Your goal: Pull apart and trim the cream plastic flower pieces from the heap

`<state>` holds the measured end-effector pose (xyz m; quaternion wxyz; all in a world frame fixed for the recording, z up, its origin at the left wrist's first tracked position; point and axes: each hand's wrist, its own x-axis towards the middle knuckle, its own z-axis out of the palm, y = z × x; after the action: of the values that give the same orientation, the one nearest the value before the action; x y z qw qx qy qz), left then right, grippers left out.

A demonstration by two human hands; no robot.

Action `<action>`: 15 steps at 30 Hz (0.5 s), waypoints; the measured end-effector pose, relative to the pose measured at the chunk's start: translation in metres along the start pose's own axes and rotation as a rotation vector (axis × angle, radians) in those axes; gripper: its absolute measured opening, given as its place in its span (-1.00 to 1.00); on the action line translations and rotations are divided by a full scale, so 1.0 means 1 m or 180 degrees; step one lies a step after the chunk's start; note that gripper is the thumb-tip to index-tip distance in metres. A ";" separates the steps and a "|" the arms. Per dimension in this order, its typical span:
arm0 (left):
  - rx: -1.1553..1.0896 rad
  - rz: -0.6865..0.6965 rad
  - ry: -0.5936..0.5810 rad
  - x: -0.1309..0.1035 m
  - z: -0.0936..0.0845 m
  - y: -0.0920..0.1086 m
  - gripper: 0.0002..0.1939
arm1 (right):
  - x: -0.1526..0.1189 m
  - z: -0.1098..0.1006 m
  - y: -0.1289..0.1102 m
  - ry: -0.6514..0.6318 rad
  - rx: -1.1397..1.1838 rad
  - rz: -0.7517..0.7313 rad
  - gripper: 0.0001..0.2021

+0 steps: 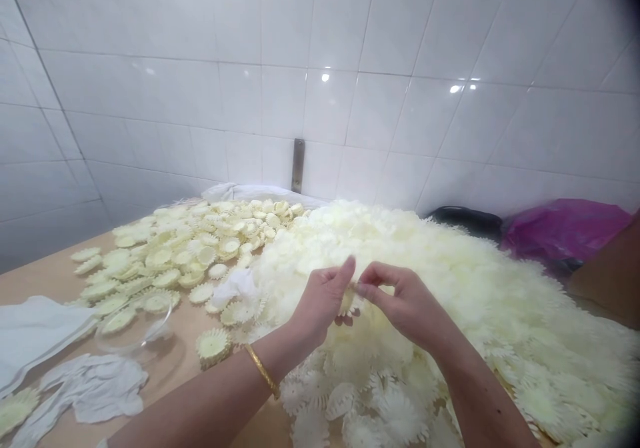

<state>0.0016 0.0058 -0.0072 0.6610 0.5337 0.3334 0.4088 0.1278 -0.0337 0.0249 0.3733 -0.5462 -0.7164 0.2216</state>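
My left hand [315,301] is closed around a pale yellow disc with a fringed, petal-like edge [347,303], its thumb pointing up. My right hand [403,305] pinches at the upper edge of that same disc with thumb and forefinger. Much of the disc is hidden by the fingers. Both hands are over a large heap of loose, thin, fringed pale yellow discs [450,268]. A gold bangle [262,370] circles my left wrist. Left of that forearm stands a small stack of fringed discs [213,347].
Many cup-like round stacks [165,258] cover the table's back left. Near them lie a clear plastic bowl [155,331], white fabric gloves [107,385] and a white cloth [35,331]. A purple plastic bag [565,228] and a black object [465,220] are behind the heap. Tiled wall [200,88] bounds the back.
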 end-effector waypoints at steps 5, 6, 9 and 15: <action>-0.0338 0.0012 -0.0618 -0.003 0.001 0.003 -0.71 | 0.002 -0.003 0.005 0.0321 0.0118 0.0098 -0.82; -0.0359 -0.0011 -0.0661 -0.003 0.001 0.002 -0.74 | 0.002 -0.003 0.006 0.0478 0.0001 0.0091 -0.82; -0.0396 -0.0089 -0.0698 -0.004 0.002 0.001 -0.79 | 0.004 0.000 0.009 0.1044 -0.0559 0.0060 -0.79; -0.0455 -0.0289 -0.0492 -0.005 0.003 0.002 -0.85 | 0.007 -0.012 0.030 0.2077 -0.1962 0.0381 -0.82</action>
<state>0.0011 0.0001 -0.0045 0.7389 0.4995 0.2752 0.3589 0.1545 -0.0185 0.0126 0.3861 -0.7136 -0.5609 -0.1646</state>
